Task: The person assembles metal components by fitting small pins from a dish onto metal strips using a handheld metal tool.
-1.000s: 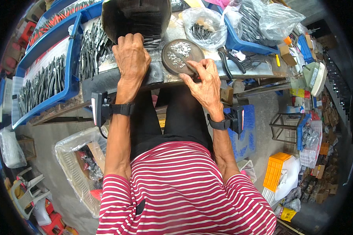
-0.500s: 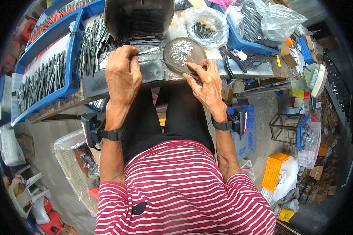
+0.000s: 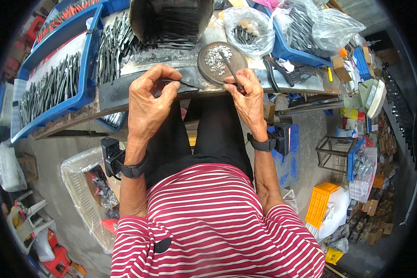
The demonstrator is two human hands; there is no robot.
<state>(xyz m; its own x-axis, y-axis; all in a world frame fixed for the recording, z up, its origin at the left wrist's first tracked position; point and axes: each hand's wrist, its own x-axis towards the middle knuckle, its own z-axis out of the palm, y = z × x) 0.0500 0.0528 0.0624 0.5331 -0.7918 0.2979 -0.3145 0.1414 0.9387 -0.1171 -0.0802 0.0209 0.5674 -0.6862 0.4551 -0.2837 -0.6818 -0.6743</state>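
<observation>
My left hand [image 3: 148, 99] pinches a thin dark metal strip [image 3: 184, 84] at the near edge of the workbench [image 3: 180, 65]. My right hand [image 3: 248, 95] grips a slim tool with a red handle [image 3: 230, 72], its tip pointing up into a round brown dish [image 3: 211, 69] of small silvery bits [image 3: 214, 58]. Both wrists wear black bands with small devices. Behind the left hand lies a heap of dark metal strips [image 3: 120, 44] in front of a dark curved container [image 3: 171, 21].
Blue trays [image 3: 83, 88] of metal strips fill the bench's left side. Clear bags [image 3: 250, 28] of parts and black pliers [image 3: 275, 74] lie at the right. On the floor stand a plastic-lined basket [image 3: 78, 194] at left, a yellow crate [image 3: 322, 204] and a wire rack [image 3: 333, 150] at right.
My left hand has drawn back from the pile to the bench edge with a strip pinched in it. My right hand left the dish rim and now holds the red-handled tool.
</observation>
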